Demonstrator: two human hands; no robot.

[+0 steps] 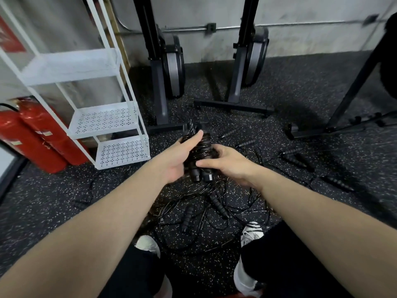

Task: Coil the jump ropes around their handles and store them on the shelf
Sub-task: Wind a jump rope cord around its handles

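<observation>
While one black jump rope bundle (pixel 198 157), cord coiled round its paired handles, is gripped by the left hand (pixel 178 157) and pinched by the right hand (pixel 227 163), the white perforated metal shelf (pixel 103 120) is seen bare and a tangle of black ropes (pixel 206 211) is left on the speckled floor (pixel 64 201).

place: gym | speckled rubber floor (pixel 300 87); upright rowing machines (pixel 171 65); jump ropes (pixel 214 211)

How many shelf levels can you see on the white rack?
3 on the white rack: top shelf, middle shelf, bottom shelf. All look bare; more may sit above frame.
</observation>
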